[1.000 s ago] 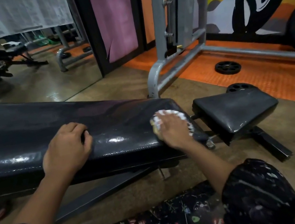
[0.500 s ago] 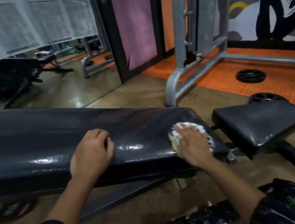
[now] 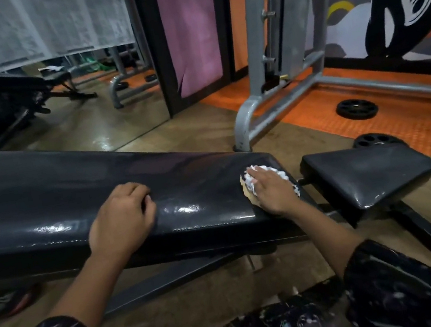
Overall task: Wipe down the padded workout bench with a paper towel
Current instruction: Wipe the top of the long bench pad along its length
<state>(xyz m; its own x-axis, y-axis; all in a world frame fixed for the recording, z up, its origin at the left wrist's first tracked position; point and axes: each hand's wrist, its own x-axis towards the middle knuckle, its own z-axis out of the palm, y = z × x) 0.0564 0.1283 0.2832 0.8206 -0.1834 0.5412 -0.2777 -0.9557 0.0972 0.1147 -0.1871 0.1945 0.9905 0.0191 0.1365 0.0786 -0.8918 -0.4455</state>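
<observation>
A long black padded bench (image 3: 43,198) runs across the view from the left, its vinyl shiny with light spots. My right hand (image 3: 272,192) presses flat on a crumpled white paper towel (image 3: 251,178) at the pad's right end, near its front corner. My left hand (image 3: 122,220) rests on the pad's front edge further left, fingers curled over the padding, holding nothing loose. A separate small black seat pad (image 3: 367,175) sits just right of the long pad, across a narrow gap.
A grey steel machine frame (image 3: 254,111) stands behind the bench on orange matting. Two black weight plates (image 3: 356,109) lie on the floor at the right. A mirror (image 3: 56,104) at the back left reflects another bench. The bench's black base bars (image 3: 419,229) cross the floor below.
My right hand with the paper towel has stayed at the pad's right end, shifting only slightly. My left hand has not moved on the bench. The camera has moved, showing more of the bench's left side.
</observation>
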